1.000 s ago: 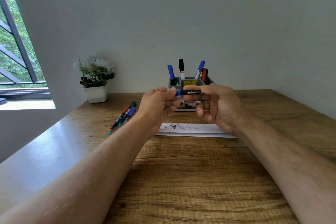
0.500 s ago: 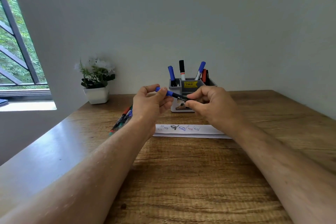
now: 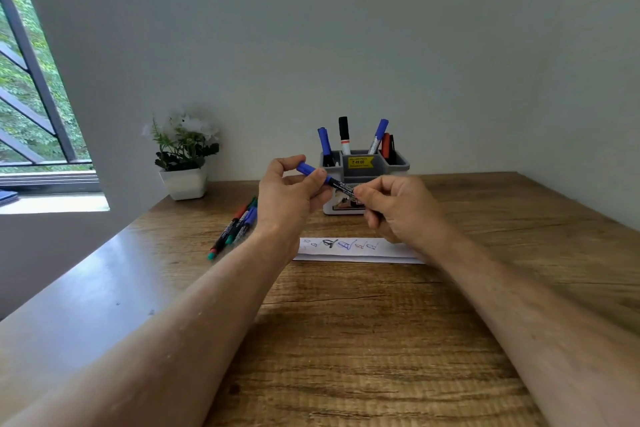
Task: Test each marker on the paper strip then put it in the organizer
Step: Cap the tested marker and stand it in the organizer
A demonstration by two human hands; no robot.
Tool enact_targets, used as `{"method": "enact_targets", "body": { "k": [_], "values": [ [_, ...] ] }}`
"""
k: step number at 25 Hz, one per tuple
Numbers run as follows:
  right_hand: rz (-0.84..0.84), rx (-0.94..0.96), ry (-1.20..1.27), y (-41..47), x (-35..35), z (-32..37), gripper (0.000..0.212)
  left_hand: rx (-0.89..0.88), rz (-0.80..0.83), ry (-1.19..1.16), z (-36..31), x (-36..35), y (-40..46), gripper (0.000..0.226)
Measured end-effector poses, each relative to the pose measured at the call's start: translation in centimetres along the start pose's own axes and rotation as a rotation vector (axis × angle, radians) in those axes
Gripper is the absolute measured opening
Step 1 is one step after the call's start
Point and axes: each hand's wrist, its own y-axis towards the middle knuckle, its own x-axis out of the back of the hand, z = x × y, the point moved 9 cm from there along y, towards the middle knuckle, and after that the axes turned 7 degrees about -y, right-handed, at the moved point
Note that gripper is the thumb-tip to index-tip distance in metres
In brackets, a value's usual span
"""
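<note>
Both bare forearms reach forward from the lower corners and meet above the middle of the brown wood-grain table (image 3: 346, 340), the wrists raised clear of its surface. The left hand (image 3: 291, 194) is turned with its thumb toward the viewer; thumb and curled fingers pinch the blue cap end of a slim black-barrelled marker with a blue cap (image 3: 325, 178). The right hand (image 3: 398, 206) is clenched round the other end of the same marker, its thumb and forefinger pressed on the printed black barrel and the remaining fingers folded under. The marker is held in the air, tilted, cap end higher and to the left, in front of the grey plastic desk organizer (image 3: 398, 163). Whether the cap is seated or partly pulled off cannot be told. The organizer stands at the far side of the table near the wall, bears a yellow price label, and holds several upright markers: 2 with blue caps, 1 with a black cap, and a red and a black one at its right side. The white paper strip (image 3: 356, 250) lies flat on the table just below the hands, marked with small scribbles in black, blue and red. A loose bunch of markers (image 3: 235, 229) with red, green and blue ends lies left of the left wrist. A small white pot of white flowers (image 3: 185, 163) stands at the far left.
</note>
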Motion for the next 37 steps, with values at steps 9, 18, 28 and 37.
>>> {"method": "enact_targets", "body": {
  "k": [9,18,28,37],
  "values": [
    [-0.315,0.162,-0.234,0.3,2.6,1.0,0.030,-0.538,-0.039,0.159,-7.0,-0.7,-1.1,0.035],
    [-0.283,0.280,-0.409,0.8,1.8,1.5,0.028,-0.755,-0.041,0.552,-7.8,-4.3,2.6,0.036],
    [-0.224,0.305,-0.460,1.4,0.6,2.0,0.030,-0.551,-0.045,1.000,-4.6,-5.4,7.1,0.052],
    [-0.185,0.288,-0.490,1.2,0.6,1.8,0.027,-0.456,-0.083,0.968,-6.1,-3.2,5.6,0.009]
  ]
}}
